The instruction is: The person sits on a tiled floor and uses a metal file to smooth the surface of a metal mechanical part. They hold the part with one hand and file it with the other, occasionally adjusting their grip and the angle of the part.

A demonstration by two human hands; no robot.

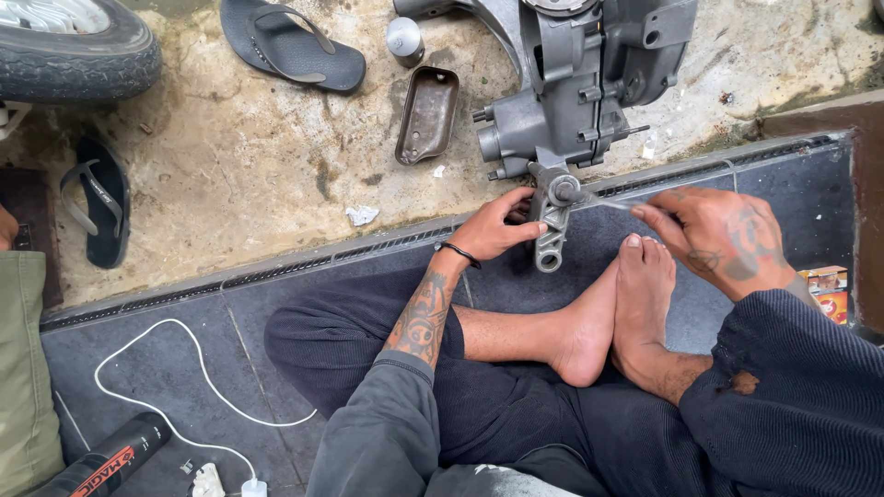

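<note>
In the head view, a grey engine casing [575, 78] is seen on the concrete floor [239, 156], its lower bracket arm [550, 225] reaching down over the drain grate [276, 262] toward the person's crossed bare feet [612, 313]. The left hand [493, 230] is closed loosely around the bracket arm from the left, the thumb laid against its side. The right hand [723, 239] is held just to the right, its fingers pinched on a thin metal rod [612, 204] whose tip is set against the top of the bracket arm. The feet lie directly below the bracket, close to both hands.

A rusty oblong metal cover [427, 115] is found left of the casing, with a small silver can [404, 39] above it. Two dark flip-flops [290, 46] are scattered further left, beside a tyre [69, 46]. A white cable [175, 387] is looped on the dark tiles [175, 359], near a black spray can [110, 457]. A small carton [829, 290] sits at the right edge.
</note>
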